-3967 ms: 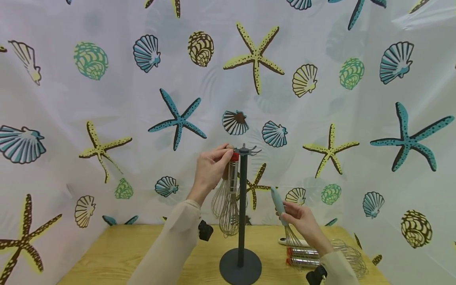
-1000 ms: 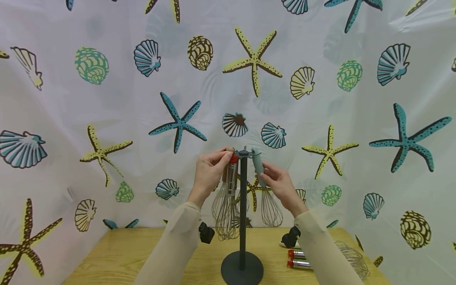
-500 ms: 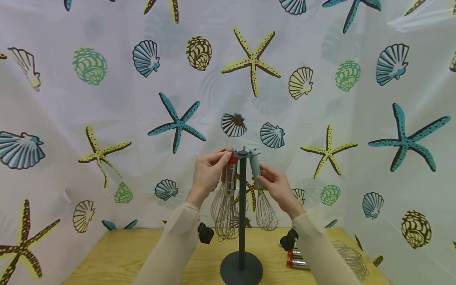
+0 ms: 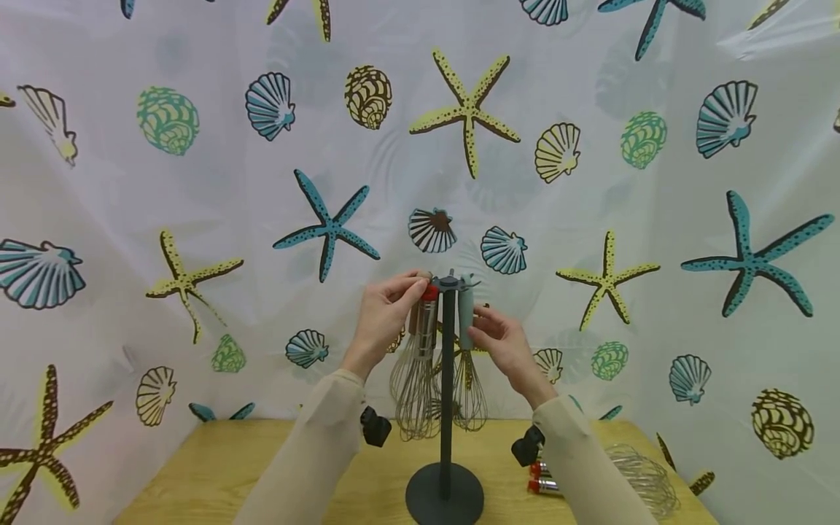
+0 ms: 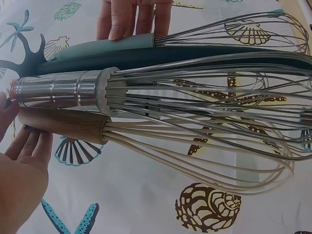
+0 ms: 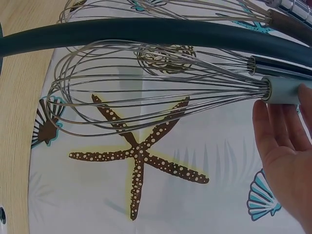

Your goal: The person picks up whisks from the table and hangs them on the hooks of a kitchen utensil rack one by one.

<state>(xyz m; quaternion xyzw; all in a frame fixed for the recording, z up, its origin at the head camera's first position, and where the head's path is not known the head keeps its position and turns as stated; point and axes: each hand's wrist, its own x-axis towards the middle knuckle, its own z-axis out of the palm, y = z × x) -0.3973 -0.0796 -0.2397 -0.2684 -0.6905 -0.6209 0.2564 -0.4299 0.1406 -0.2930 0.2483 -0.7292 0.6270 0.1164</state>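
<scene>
Your left hand (image 4: 387, 310) pinches the red-ended whisk (image 4: 426, 324) by its top, your right hand (image 4: 504, 339) grips the pale blue whisk (image 4: 465, 317) handle, both wires-down at a dark stand (image 4: 445, 496), on a wooden desk (image 4: 230, 474)

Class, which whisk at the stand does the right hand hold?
The pale teal-handled whisk, right of the post; the wooden-handled whisk and red-tipped whisk are left of it, by the left hand.

Room above black stand (image 4: 446, 408); its post bars crossing between left hand (image 4: 387, 313) and right hand (image 4: 504, 339); red-ended whisk (image 4: 426, 322) crowds left side; lying whisks (image 4: 547, 486) obstruct tabletop (image 4: 210, 470) at right.
</scene>
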